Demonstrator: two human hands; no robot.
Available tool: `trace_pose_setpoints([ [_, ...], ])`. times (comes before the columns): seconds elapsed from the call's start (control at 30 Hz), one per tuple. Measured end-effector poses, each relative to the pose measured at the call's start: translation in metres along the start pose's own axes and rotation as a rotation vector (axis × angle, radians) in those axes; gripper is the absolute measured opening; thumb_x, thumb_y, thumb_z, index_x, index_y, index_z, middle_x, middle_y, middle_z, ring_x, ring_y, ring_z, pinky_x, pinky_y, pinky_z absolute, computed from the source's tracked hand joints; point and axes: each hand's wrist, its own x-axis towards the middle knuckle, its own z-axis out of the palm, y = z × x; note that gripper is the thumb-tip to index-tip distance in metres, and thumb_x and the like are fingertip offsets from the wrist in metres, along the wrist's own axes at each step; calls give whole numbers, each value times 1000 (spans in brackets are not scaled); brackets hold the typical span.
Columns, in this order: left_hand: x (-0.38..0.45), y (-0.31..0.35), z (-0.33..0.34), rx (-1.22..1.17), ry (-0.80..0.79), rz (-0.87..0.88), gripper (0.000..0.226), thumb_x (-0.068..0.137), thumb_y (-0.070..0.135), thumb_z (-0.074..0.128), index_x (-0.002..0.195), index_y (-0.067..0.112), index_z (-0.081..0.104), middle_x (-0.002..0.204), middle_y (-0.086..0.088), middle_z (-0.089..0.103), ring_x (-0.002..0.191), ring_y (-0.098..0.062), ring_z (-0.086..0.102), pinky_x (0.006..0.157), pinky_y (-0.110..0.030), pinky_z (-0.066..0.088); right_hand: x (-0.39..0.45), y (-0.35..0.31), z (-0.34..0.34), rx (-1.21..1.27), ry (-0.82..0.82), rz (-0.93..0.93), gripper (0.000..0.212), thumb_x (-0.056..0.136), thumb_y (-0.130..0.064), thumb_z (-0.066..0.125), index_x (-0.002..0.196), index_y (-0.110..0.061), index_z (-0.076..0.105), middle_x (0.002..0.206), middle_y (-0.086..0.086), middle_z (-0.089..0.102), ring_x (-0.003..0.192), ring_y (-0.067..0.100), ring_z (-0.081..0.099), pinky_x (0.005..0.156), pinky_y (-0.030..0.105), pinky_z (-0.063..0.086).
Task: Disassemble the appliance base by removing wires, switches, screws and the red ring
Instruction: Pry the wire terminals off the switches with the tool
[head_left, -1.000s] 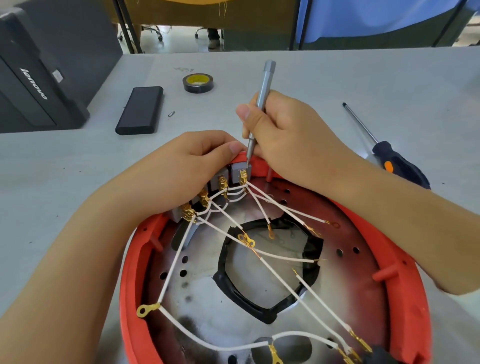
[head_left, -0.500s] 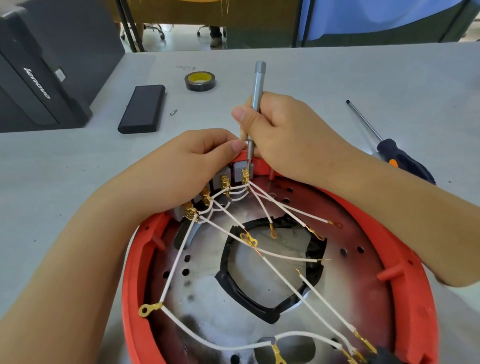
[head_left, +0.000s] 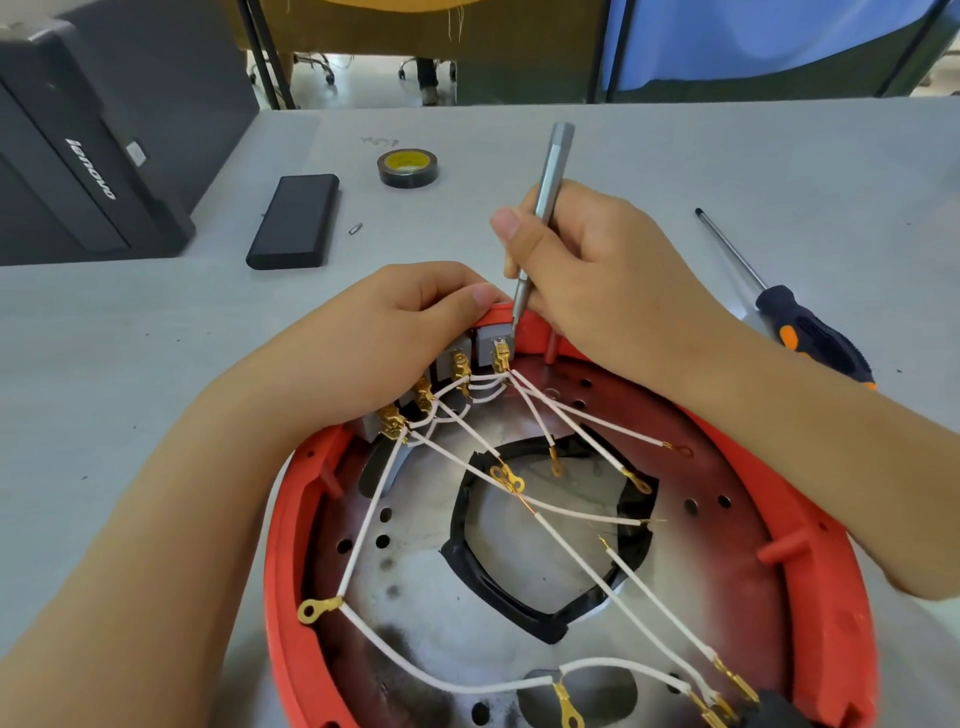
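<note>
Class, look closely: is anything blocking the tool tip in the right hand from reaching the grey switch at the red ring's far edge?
Nothing visible: the slim silver screwdriver tip already meets the grey switch block.

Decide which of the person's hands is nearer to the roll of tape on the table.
Right. The right hand, gripping the slim grey screwdriver, lies just below the tape roll; the left hand rests lower, on the switches at the red ring.

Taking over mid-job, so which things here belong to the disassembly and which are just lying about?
In use: red ring, white wires, grey switches, silver screwdriver in right hand, left hand.
Lying about: tape roll, black case, black-handled screwdriver, Lenovo computer.
</note>
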Motion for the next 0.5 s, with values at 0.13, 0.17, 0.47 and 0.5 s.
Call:
trace_pose_setpoints([
  [0.13, -1, 1, 0, -15, -21, 17, 27, 94, 47, 40, 94, 37, 65, 89, -13, 68, 79, -35, 64, 71, -48, 53, -1, 0, 1, -41, -35, -24, 26, 99, -34, 46, 77, -22, 52, 46, -14, 50, 44, 4, 47, 49, 14, 36],
  [0.17, -1, 1, 0, -18, -23, 17, 27, 94, 47, 40, 94, 37, 65, 88, -15, 67, 75, -34, 64, 71, -46, 55, -1, 0, 2, -49, -40, -27, 25, 98, -35, 46, 76, -25, 51, 46, -14, 50, 45, 4, 48, 49, 14, 36],
  [0.47, -1, 4, 0, -2, -18, 11, 28, 95, 47, 40, 95, 35, 65, 82, -17, 64, 52, -17, 51, 48, -33, 48, 0, -1, 1, -65, -65, -42, 27, 98, -34, 46, 74, -24, 50, 47, -12, 51, 45, 3, 48, 50, 15, 38],
  [0.5, -1, 3, 0, 1, -20, 14, 28, 95, 46, 40, 95, 35, 65, 84, -18, 64, 54, -22, 52, 50, -35, 49, -1, -1, 0, -66, -76, -41, 27, 98, -34, 46, 73, -25, 50, 47, -15, 52, 46, 3, 49, 49, 15, 38],
])
